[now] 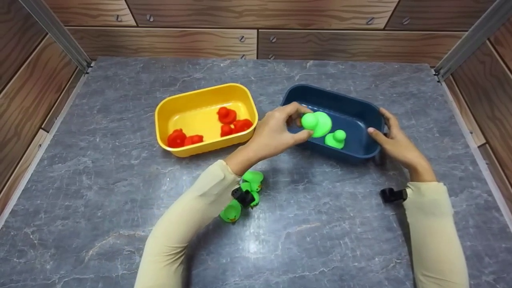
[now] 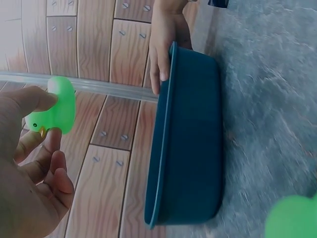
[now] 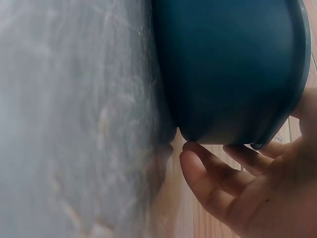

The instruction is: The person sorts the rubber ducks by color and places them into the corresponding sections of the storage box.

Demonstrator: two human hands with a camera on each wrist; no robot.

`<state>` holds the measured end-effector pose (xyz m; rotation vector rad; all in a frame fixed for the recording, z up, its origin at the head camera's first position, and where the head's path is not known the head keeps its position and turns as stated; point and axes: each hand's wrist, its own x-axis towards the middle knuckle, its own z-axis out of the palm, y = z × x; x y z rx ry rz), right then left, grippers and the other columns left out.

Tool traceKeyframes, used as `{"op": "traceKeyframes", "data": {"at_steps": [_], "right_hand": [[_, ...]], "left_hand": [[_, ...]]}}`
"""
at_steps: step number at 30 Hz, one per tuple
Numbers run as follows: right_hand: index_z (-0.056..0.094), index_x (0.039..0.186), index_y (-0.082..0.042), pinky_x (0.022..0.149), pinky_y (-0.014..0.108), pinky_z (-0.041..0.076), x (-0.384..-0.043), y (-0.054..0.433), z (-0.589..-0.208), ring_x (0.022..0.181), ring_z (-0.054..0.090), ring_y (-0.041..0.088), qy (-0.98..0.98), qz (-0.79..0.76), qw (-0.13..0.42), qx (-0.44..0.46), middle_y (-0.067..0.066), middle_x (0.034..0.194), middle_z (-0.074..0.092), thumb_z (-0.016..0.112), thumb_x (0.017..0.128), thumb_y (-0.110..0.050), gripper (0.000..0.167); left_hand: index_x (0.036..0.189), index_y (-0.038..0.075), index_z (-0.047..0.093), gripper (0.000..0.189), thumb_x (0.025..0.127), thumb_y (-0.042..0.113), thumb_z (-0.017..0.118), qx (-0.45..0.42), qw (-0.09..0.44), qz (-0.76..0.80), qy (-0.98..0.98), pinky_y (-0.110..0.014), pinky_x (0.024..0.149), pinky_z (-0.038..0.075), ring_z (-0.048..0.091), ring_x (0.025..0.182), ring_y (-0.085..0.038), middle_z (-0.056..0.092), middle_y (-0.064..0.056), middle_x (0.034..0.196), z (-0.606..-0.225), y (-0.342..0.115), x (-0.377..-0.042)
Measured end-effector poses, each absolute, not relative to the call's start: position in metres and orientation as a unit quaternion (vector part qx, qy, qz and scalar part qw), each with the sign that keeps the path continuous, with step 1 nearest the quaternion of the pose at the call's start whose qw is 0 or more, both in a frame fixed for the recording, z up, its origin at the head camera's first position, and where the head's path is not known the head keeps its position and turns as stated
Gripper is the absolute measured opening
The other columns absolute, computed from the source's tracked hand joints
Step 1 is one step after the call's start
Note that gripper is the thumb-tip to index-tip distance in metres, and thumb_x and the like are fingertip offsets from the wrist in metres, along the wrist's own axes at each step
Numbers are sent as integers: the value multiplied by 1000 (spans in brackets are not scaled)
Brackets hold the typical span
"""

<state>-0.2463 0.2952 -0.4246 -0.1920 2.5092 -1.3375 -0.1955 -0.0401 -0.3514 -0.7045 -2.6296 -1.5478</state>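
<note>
A left hand (image 1: 276,130) pinches a bright-green toy duck (image 1: 317,124) above a dark-blue, rounded-rectangular plastic bin (image 1: 356,130).
The right hand (image 1: 400,146) grips that bin's end, thumb over the rim; one green duck (image 1: 336,139) sits inside; a yellow, rounded-rectangular plastic bin (image 1: 194,118) holds red toy ducks (image 1: 227,115); more green ducks (image 1: 231,212) lie on the grey marbled table (image 1: 312,240).
</note>
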Motion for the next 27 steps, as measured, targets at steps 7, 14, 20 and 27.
{"op": "traceKeyframes", "data": {"at_steps": [7, 14, 20, 27], "right_hand": [[-12, 154, -13, 112, 64, 17, -244, 295, -423, 144, 3, 50, 872, -464, 144, -63, 22, 159, -12, 45, 100, -41, 84], [-13, 154, -16, 112, 64, 15, -243, 294, -421, 143, 3, 53, 869, -467, 152, -61, 23, 159, -14, 45, 100, -44, 84], [-13, 154, -15, 112, 64, 16, -243, 293, -422, 143, 3, 52, 869, -468, 152, -61, 24, 159, -13, 45, 100, -42, 84], [-14, 154, -14, 111, 64, 20, -244, 295, -424, 143, 9, 52, 869, -468, 148, -67, 23, 159, -12, 44, 101, -39, 82]], "left_hand": [[115, 17, 63, 31, 86, 25, 72, -200, 11, -484, -852, -20, 72, 41, 51, 83, -13, 60, 1, 93, -351, -24, -203], [116, 21, 63, 32, 86, 30, 71, -160, 7, -473, -867, -20, 66, 39, 52, 80, -10, 59, 5, 92, -361, -13, -216], [118, 21, 62, 34, 86, 30, 70, -137, 0, -479, -867, -19, 69, 39, 54, 86, -12, 59, 5, 94, -367, -7, -226], [115, 22, 63, 33, 84, 31, 73, -100, 28, -474, -874, -20, 67, 39, 53, 81, -7, 59, 8, 88, -373, 1, -235]]}}
